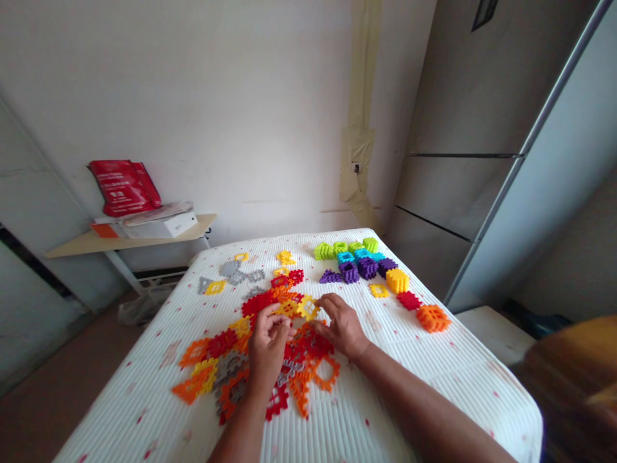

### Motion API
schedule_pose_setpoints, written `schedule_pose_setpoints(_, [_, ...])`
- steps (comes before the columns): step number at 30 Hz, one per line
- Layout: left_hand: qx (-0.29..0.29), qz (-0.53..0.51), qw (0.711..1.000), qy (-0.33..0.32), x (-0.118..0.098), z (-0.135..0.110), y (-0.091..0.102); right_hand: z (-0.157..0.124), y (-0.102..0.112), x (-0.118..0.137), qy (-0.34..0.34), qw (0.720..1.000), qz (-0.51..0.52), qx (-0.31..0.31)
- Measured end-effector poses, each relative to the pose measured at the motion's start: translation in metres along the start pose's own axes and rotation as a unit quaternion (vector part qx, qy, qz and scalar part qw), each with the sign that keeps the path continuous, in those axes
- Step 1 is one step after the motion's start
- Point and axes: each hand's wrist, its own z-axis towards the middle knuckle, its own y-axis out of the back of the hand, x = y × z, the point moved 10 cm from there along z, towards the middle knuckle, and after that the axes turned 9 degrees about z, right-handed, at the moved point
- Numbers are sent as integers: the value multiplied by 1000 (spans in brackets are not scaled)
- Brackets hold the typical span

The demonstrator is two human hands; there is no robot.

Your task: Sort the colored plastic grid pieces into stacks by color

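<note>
My left hand (268, 344) is curled over a flat spread of interlocking plastic pieces (226, 366) in red, orange, yellow and grey on a white quilted bed (376, 399). Its fingers pinch at a yellow square piece (306, 307). My right hand (340, 325) rests on the pile beside it, fingers bent, touching the same yellow piece. Whether each hand truly grips it is hard to see.
Stacked green, blue and purple pieces (355, 258) sit at the far right of the bed, with a yellow stack (398, 280) and an orange stack (432, 317) nearer. Grey pieces (236, 275) lie far left. A shelf with a red bag (123, 186) stands against the wall.
</note>
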Motion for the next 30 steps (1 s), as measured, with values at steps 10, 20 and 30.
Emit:
schedule_pose_setpoints(10, [3, 4, 1000, -10, 0, 0, 1, -21, 95, -112, -308, 893, -327, -42])
schedule_pose_setpoints(20, [9, 7, 1000, -4, 0, 0, 0, -38, 101, -140, -420, 842, -339, 6])
schedule_pose_setpoints(30, [5, 12, 1000, -21, -4, 0, 1, -40, 100, -147, -437, 840, -322, 8])
